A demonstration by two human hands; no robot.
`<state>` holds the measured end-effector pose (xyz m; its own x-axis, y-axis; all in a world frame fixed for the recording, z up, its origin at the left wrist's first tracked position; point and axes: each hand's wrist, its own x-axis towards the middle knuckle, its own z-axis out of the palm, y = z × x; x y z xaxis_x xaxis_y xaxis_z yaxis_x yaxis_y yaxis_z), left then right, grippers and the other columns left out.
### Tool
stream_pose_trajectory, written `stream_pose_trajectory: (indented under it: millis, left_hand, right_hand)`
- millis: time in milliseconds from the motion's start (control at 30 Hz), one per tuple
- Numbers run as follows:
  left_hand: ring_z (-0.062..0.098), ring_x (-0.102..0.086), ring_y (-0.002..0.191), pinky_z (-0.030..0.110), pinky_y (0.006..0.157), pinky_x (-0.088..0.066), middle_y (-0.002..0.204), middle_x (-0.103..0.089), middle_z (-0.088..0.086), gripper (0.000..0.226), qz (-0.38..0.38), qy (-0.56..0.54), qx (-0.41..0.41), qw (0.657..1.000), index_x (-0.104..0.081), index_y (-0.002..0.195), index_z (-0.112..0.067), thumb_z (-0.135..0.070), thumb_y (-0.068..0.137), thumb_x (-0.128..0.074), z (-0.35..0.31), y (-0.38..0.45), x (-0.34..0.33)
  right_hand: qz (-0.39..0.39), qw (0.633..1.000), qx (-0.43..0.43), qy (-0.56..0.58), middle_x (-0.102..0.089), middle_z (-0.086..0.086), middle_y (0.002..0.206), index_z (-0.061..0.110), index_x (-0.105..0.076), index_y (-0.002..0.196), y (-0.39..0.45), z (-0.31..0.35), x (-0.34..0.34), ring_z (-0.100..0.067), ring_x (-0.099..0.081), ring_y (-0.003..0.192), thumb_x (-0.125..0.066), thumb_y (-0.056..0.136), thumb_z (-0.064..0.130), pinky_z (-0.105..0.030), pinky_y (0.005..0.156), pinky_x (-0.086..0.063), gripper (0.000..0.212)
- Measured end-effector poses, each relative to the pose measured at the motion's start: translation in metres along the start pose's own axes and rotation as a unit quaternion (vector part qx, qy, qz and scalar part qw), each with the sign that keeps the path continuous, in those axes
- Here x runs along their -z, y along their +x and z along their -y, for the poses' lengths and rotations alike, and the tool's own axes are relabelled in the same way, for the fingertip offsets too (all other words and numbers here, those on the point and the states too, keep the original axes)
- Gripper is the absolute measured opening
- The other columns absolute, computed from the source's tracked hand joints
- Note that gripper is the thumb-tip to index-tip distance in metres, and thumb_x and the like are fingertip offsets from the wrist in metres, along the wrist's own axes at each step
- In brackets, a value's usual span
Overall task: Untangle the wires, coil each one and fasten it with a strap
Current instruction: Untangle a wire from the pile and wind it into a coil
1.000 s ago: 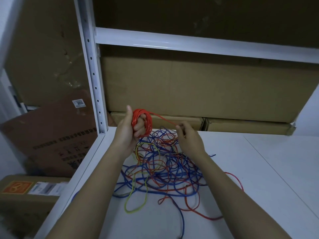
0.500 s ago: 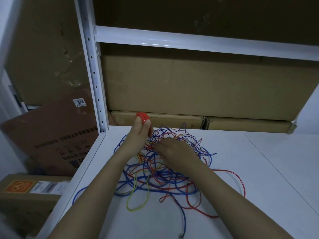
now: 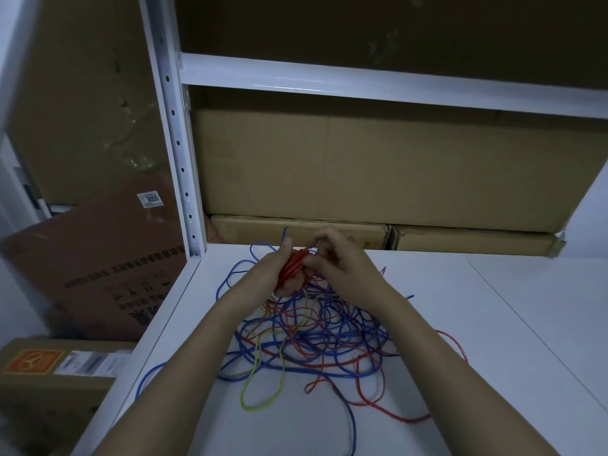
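Gripping one red coil (image 3: pixel 293 265), the left hand (image 3: pixel 275 270) curls round it; the right hand (image 3: pixel 340 263) pinches it too. One tangled wire heap (image 3: pixel 316 337) lies on the white shelf (image 3: pixel 493 324); strands uncountable.

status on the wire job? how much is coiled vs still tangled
Done: nothing strapped is visible. In hand: one red coil, gripped by the left hand while the right hand pinches at it; no strap can be made out. Left: the tangle of blue, red and yellow wires lies loose on the white shelf, including a yellow loop. Early stage.
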<state>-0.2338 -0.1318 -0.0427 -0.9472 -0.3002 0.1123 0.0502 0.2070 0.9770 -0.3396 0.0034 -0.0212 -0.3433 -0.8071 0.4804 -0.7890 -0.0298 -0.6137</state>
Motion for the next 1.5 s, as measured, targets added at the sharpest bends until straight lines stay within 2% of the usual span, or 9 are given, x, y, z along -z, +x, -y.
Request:
stream_pose_trajectory:
  millis: [300, 400, 500, 633, 733, 867, 1000, 1267, 1500]
  left_hand:
    - [0.011, -0.051, 0.075, 0.04, 0.083, -0.044, 0.08, -0.053, -0.008, 0.039, -0.114, 0.038, 0.076, 0.99, -0.052, 0.083, -0.029, -0.06, 0.096, -0.033, 0.003, 0.003, 0.002]
    - [0.008, -0.041, 0.05, 0.028, 0.058, -0.039, 0.057, -0.046, -0.007, 0.051, -0.099, -0.007, 0.063, 0.993, -0.056, 0.066, -0.023, -0.055, 0.098, -0.033, -0.002, 0.004, 0.0]
    - [0.01, -0.024, 0.036, 0.021, 0.039, -0.024, 0.04, -0.032, -0.005, 0.067, -0.07, -0.08, 0.057, 0.993, -0.055, 0.047, -0.021, -0.048, 0.102, -0.028, -0.009, 0.004, -0.007]
    - [0.013, -0.048, 0.042, 0.022, 0.051, -0.039, 0.042, -0.051, 0.001, 0.077, -0.135, 0.018, 0.044, 0.99, -0.05, 0.038, -0.02, -0.053, 0.101, -0.02, -0.012, 0.01, -0.017]
    - [0.002, -0.055, 0.056, 0.016, 0.057, -0.041, 0.06, -0.061, -0.002, 0.057, -0.26, 0.104, -0.036, 0.959, -0.058, 0.061, -0.022, -0.049, 0.101, -0.027, -0.006, 0.007, -0.023]
    - [0.014, -0.06, 0.087, 0.032, 0.081, -0.045, 0.1, -0.066, 0.003, 0.032, -0.223, 0.196, -0.122, 0.947, -0.06, 0.114, -0.01, -0.025, 0.105, -0.033, 0.005, -0.001, -0.027]
    - [0.004, -0.056, 0.06, 0.017, 0.053, -0.036, 0.062, -0.057, -0.017, 0.022, -0.239, 0.212, -0.127, 0.939, -0.059, 0.095, -0.022, -0.026, 0.103, -0.039, 0.007, 0.003, -0.021]
    - [0.019, -0.059, 0.085, 0.021, 0.068, -0.04, 0.098, -0.067, 0.005, 0.035, -0.273, 0.31, -0.173, 0.894, -0.063, 0.113, -0.004, -0.018, 0.1, -0.033, 0.007, 0.008, -0.022]
    - [-0.001, -0.051, 0.062, 0.024, 0.061, -0.04, 0.073, -0.055, -0.012, 0.024, -0.205, 0.188, -0.14, 0.95, -0.058, 0.096, -0.017, -0.022, 0.104, -0.035, -0.002, 0.008, -0.022]
  right_hand:
    - [-0.004, 0.998, -0.047, 0.035, -0.046, -0.001, 0.096, 0.035, -0.056, 0.125, -0.006, 0.001, -0.018, -0.014, -0.046, 0.094, -0.038, 0.103, 0.03, -0.031, 0.086, -0.044, 0.029]
    - [-0.031, 0.998, -0.039, -0.025, -0.041, -0.001, 0.111, 0.031, -0.056, 0.13, -0.007, 0.0, -0.023, -0.015, -0.038, 0.107, -0.033, 0.102, 0.033, -0.028, 0.095, -0.036, 0.036]
    - [-0.071, 0.997, -0.022, -0.021, -0.059, -0.004, 0.103, 0.016, -0.06, 0.119, -0.008, 0.001, -0.032, -0.015, -0.054, 0.092, -0.031, 0.104, 0.027, -0.029, 0.08, -0.043, 0.034]
    - [-0.121, 0.991, -0.033, -0.04, -0.061, -0.006, 0.088, 0.009, -0.059, 0.105, -0.005, -0.004, -0.038, -0.017, -0.054, 0.078, -0.033, 0.103, 0.023, -0.03, 0.068, -0.04, 0.03]
    - [-0.149, 0.987, -0.042, -0.039, -0.06, -0.008, 0.083, 0.005, -0.059, 0.099, -0.001, -0.004, -0.04, -0.021, -0.054, 0.074, -0.035, 0.103, 0.018, -0.034, 0.066, -0.04, 0.028]
    - [-0.152, 0.985, -0.062, -0.051, -0.062, -0.01, 0.085, 0.004, -0.06, 0.102, -0.002, -0.005, -0.045, -0.025, -0.056, 0.076, -0.033, 0.104, 0.02, -0.031, 0.064, -0.036, 0.031]
    - [-0.112, 0.987, -0.111, 0.03, -0.058, 0.004, 0.082, 0.015, -0.059, 0.107, -0.002, 0.0, -0.044, 0.002, -0.052, 0.07, -0.031, 0.104, 0.029, -0.009, 0.06, -0.034, 0.031]
    - [-0.152, 0.984, -0.09, 0.003, -0.048, 0.007, 0.057, 0.035, -0.04, 0.087, -0.006, 0.007, -0.048, -0.002, -0.049, 0.051, -0.017, 0.09, 0.057, -0.015, 0.042, -0.031, 0.032]
    - [-0.154, 0.983, -0.092, -0.025, -0.046, 0.004, 0.056, 0.031, -0.041, 0.086, -0.002, -0.003, -0.042, -0.013, -0.046, 0.051, -0.032, 0.103, 0.034, -0.026, 0.045, -0.029, 0.02]
